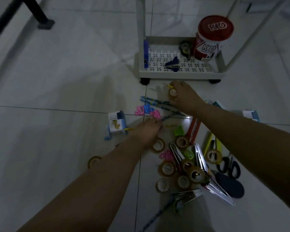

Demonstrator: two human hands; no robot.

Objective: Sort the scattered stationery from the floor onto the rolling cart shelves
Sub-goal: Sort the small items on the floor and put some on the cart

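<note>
- Stationery lies scattered on the pale tiled floor [65,101] nearest the camera: a cluster of tape rolls [182,173], silver staplers [201,158], black-handled scissors [229,166] and a dark oval case [229,185].
- Left hand [145,131] reaches forward over the floor, palm down, fingers loosely curled with the tips at the end of a patterned pencil; whether it actually grips anything cannot be told in the dim light.
- Just beyond its fingertips sit pink and blue clips [146,112], and to its left a small boxed sharpener [115,123].
- Patterned pencils [157,103] lie side by side between the two hands.
- Right hand [184,97] is stretched farther out, fingers curled round a yellowish tape roll [172,93], holding it just above the floor in front of the cart.
- White rolling cart [181,74] stands farthest off; its bottom shelf carries a blue stapler [146,54] at the left edge, a blue staple remover [172,61], a tape dispenser [185,49] and a red-lidded tin [209,42].
</note>
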